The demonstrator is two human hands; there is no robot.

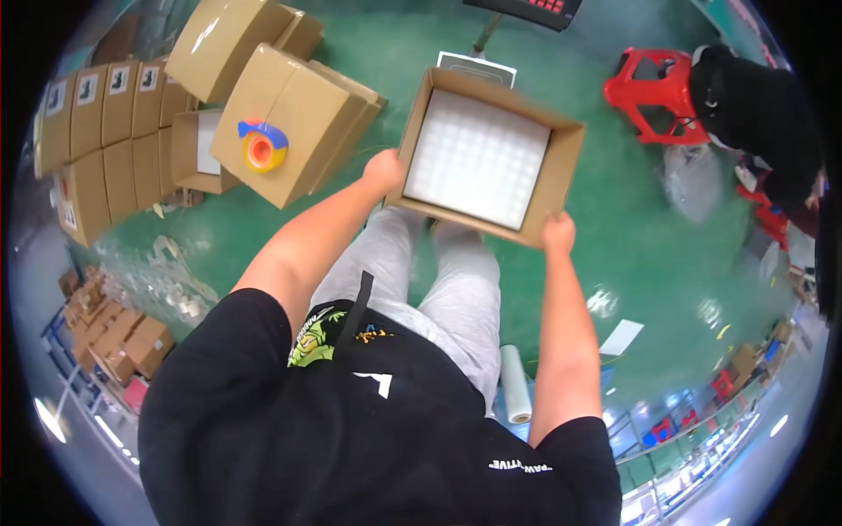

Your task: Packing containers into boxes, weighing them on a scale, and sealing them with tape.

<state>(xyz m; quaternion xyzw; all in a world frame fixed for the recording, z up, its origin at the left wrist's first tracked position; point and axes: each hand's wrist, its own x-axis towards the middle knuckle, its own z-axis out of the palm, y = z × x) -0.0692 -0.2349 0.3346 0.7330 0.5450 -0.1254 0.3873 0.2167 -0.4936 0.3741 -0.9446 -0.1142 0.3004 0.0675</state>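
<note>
Between my two hands is an open cardboard box (568, 167), tilted a little, its near side lower on the right. Inside it lies a white sheet (478, 153) with a grid of raised bumps, nearly filling the box. My left hand (383, 173) grips the box's left wall near the front corner. At the near right corner my right hand (558, 232) is closed on the cardboard. The fingers of both hands are partly hidden behind the walls. Just beyond the box, a scale platform (491, 70) is partly covered by it.
At left, a tape dispenser (263, 147) with yellow tape rests on a large carton (303, 114). Stacked boxes (105, 140) stand farther left. A red stool (653, 96) and a person in black (759, 105) are at right. A plastic film roll (516, 386) lies near my right forearm.
</note>
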